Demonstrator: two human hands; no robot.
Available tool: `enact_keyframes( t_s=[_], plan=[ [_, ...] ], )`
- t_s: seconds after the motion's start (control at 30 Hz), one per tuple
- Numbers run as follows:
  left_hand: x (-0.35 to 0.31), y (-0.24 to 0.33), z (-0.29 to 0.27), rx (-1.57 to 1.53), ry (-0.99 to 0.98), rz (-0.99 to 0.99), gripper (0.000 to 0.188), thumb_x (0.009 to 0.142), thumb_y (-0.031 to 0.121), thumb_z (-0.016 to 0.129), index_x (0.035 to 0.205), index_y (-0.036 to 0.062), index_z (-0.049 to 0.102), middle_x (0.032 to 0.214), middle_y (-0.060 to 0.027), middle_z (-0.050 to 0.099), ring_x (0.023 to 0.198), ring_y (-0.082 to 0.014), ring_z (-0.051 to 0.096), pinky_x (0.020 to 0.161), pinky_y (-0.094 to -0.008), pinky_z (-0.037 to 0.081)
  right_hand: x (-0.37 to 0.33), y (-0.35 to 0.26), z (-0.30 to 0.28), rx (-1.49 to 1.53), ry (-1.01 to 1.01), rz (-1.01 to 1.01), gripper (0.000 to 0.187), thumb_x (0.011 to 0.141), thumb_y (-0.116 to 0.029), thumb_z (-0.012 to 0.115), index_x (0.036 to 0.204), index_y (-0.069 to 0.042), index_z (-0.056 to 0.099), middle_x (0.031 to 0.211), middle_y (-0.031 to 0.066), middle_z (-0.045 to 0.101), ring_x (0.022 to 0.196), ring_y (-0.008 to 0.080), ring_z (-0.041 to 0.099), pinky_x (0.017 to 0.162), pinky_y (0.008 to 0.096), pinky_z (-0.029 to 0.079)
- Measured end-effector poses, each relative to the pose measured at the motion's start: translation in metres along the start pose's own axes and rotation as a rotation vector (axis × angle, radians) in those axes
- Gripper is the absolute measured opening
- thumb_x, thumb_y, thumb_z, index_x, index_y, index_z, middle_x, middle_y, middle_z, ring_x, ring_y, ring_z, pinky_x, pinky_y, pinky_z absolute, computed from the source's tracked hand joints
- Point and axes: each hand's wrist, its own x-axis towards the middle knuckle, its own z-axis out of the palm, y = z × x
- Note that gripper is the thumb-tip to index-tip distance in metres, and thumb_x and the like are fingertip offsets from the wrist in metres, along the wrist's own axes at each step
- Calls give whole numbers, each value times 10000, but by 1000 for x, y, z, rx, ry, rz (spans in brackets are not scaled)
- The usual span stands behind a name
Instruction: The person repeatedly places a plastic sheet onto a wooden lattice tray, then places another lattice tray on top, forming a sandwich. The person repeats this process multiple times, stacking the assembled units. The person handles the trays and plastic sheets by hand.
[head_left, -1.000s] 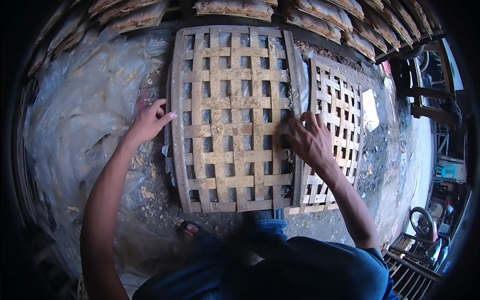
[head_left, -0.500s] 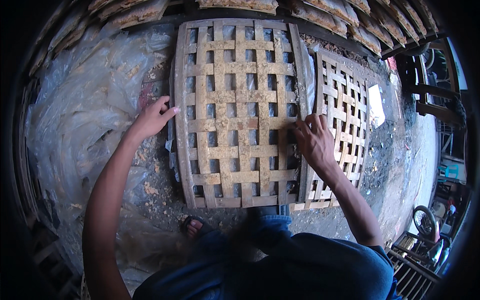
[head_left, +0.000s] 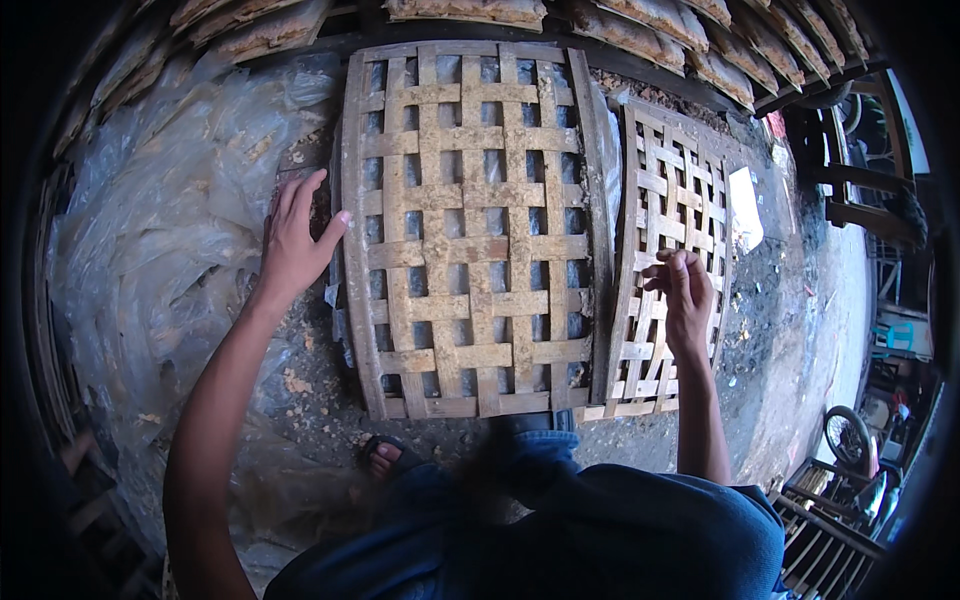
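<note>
A large woven bamboo tray (head_left: 480, 250) with wooden side rails lies in front of me, crusted with pale residue. Through its gaps, shiny plastic shows. Along its left rail, my left hand (head_left: 295, 240) hovers with fingers stretched and thumb apart, the thumb tip close to the rail. My right hand (head_left: 688, 300) is raised over a second, smaller-looking woven tray (head_left: 630, 180) to the right. Its fingers are bent together as in a pinch; anything between them is too small to make out.
Crumpled clear plastic sheets (head_left: 170, 250) spread over the left side. Trays loaded with a pale orange crumbly layer (head_left: 465, 10) line the far edge. A white sheet (head_left: 745, 210) lies right of the smaller tray. A wheel (head_left: 848, 440) and slatted wood (head_left: 820, 535) stand at the right.
My right hand has lifted off the large tray's right side and moved right, over the smaller tray. My left hand has opened, its fingers stretching out beside the left rail.
</note>
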Motion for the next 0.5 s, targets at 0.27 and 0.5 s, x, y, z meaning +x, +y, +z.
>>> enact_keyframes(
  t_s=[0.27, 0.5],
  plan=[
    [5, 66, 9, 119, -190, 491, 422, 864, 233, 759, 1253, 90, 686, 1201, -70, 610, 1093, -255, 565, 965, -408, 410, -15, 37, -197, -394, 823, 169, 651, 967, -171, 707, 1540, -74, 414, 1557, 193, 411, 1355, 352, 502, 1122, 492, 440],
    [2, 67, 30, 119, -255, 575, 372, 861, 240, 766, 1204, 101, 731, 1143, -51, 632, 1069, -240, 567, 941, -401, 418, -21, 34, -77, -616, 356, -46, 427, 980, -186, 686, 1380, -70, 593, 1442, 135, 547, 1315, 279, 547, 1071, 454, 480]
  ],
)
